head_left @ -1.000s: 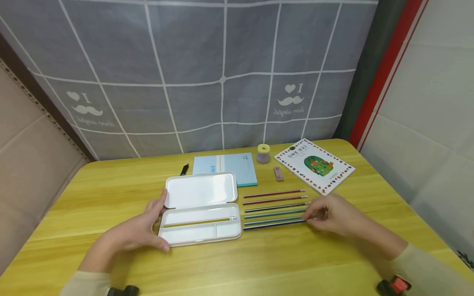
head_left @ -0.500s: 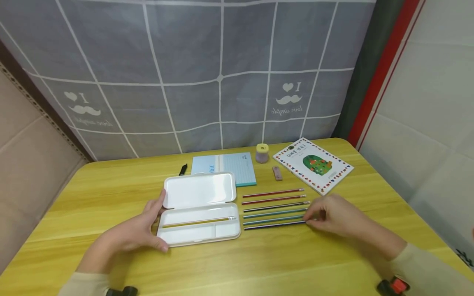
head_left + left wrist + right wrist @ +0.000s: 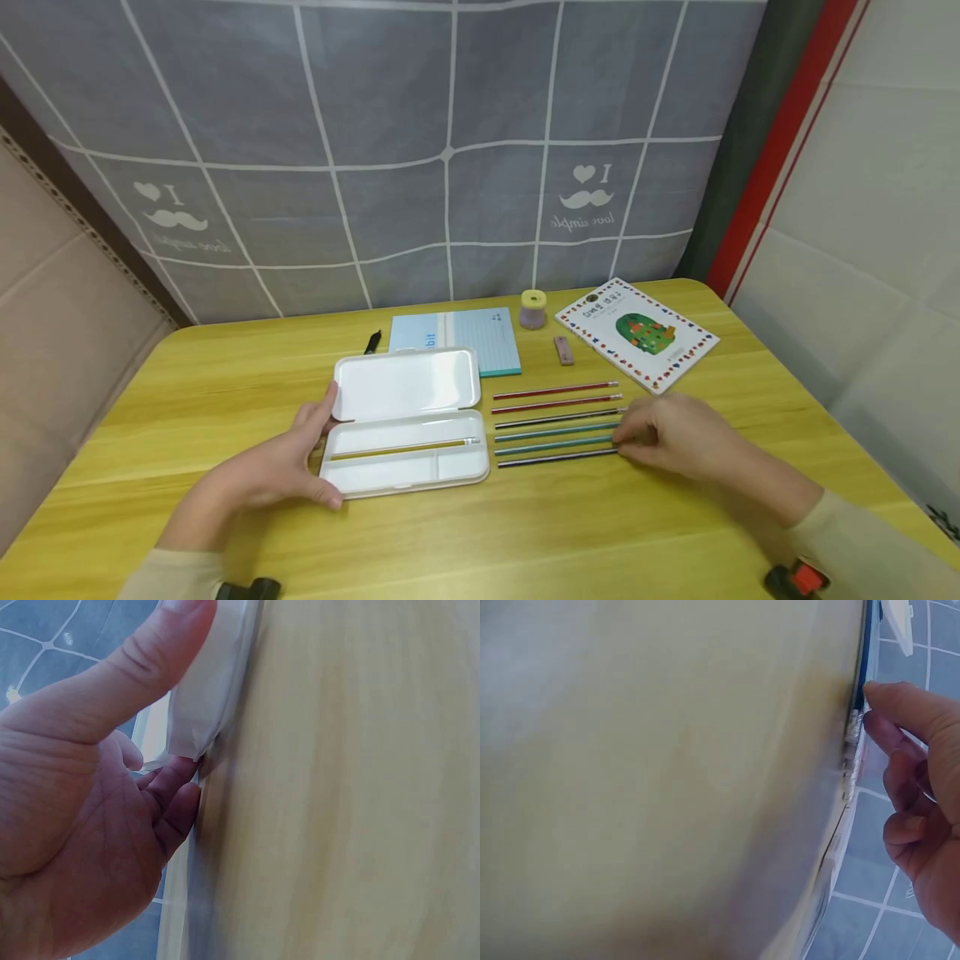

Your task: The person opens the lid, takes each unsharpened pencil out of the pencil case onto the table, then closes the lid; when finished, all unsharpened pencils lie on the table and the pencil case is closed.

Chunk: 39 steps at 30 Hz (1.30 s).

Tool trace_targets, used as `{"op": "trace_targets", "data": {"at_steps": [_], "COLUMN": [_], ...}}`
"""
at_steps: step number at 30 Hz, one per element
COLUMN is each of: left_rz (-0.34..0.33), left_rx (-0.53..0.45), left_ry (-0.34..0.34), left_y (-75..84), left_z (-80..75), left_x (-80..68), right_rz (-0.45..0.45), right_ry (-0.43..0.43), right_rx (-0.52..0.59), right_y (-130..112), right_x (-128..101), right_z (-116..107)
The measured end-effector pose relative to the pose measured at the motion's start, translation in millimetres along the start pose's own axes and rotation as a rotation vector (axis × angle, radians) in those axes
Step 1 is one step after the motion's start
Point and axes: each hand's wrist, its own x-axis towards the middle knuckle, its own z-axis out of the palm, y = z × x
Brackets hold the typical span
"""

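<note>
An open white pencil case (image 3: 405, 385) lies on the table with one yellow pencil (image 3: 405, 449) in its lower half. My left hand (image 3: 281, 467) holds the case by its left side, thumb at the front corner and fingers behind. To the right lie several pencils in a row: red ones (image 3: 555, 390) at the back, a black one (image 3: 555, 419), then green ones (image 3: 555, 437). Nearest me is a dark blue pencil (image 3: 555, 458); my right hand (image 3: 671, 437) pinches its right end between thumb and finger. In the right wrist view, thumb and finger meet at this blue pencil (image 3: 863, 664).
Behind the case lie a light blue notebook (image 3: 480, 337) and a black pen (image 3: 372, 342). A yellow-topped lilac container (image 3: 533, 310), a pink eraser (image 3: 564, 351) and a white picture book (image 3: 637, 333) stand or lie at the back right. A grey curtain (image 3: 390, 208) hangs behind the table.
The dark blue pencil has shifted slightly to the right and turned a little in my right fingers. My left hand and the case have stayed put.
</note>
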Motion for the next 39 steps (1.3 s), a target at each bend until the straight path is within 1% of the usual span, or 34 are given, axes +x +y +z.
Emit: {"op": "trace_targets", "data": {"at_steps": [2,5,8,12,15,17,19,21,24,27,32,39], "left_rz": [-0.001,-0.006,-0.008,-0.002,0.013,0.02,0.025,0.025,0.022,0.021,0.021,0.029], "left_rx": [0.008,0.024,0.043,0.034,0.027,0.02,0.018,0.011,0.005,0.004,0.021,0.012], "left_ry": [-0.001,0.0,0.0,-0.001,0.0,-0.001,-0.001,-0.001,-0.002,-0.003,0.001,-0.005], "left_y": [0.3,0.2,-0.3,-1.8,-2.8,-3.5,-4.3,-4.8,-5.1,-4.1,-3.7,-3.4], "left_z": [-0.2,-0.4,-0.3,0.1,0.0,-0.6,-1.1,-1.3,-1.1,-0.8,-1.5,-1.3], "left_x": [0.6,0.7,0.7,0.8,1.5,1.9,2.4,2.5,2.1,1.6,0.0,0.7], "right_rz": [0.005,0.015,0.035,0.073,0.048,0.022,0.006,0.012,0.043,0.077,0.115,0.098], "right_ry": [0.01,-0.003,-0.022,-0.045,-0.054,-0.068,-0.093,-0.129,-0.187,-0.218,-0.227,-0.222], "right_rx": [0.006,0.037,0.029,0.032,0.081,0.111,0.118,0.116,0.095,0.067,0.033,-0.051], "right_y": [-5,-17,-31,-52,-68,-78,-86,-93,-101,-104,-107,-113], "right_x": [5,21,43,80,105,118,128,136,145,150,155,158], "right_z": [-1,-2,1,10,19,28,36,44,54,59,63,68]}}
